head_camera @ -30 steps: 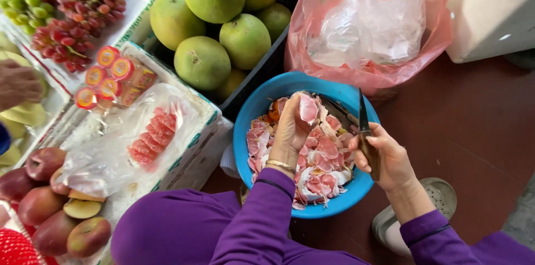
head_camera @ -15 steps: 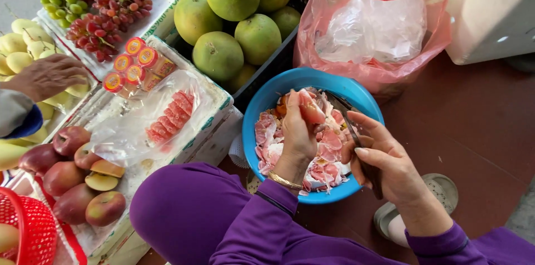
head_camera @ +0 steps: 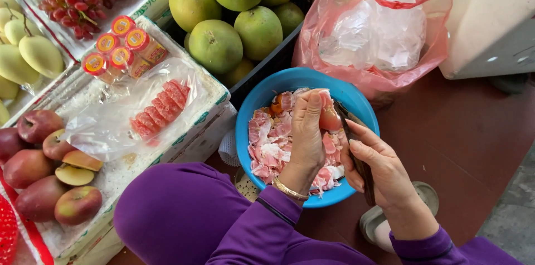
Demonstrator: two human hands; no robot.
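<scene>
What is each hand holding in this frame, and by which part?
The left hand pinches a pink fruit segment by its upper edge, over the blue bowl. The right hand grips a knife by its handle.

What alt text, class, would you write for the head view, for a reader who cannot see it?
A left hand holds a pink fruit segment over a blue bowl of peelings, while the right hand grips a knife. Green pomelos, grapes and mangoes lie to the left.
</scene>
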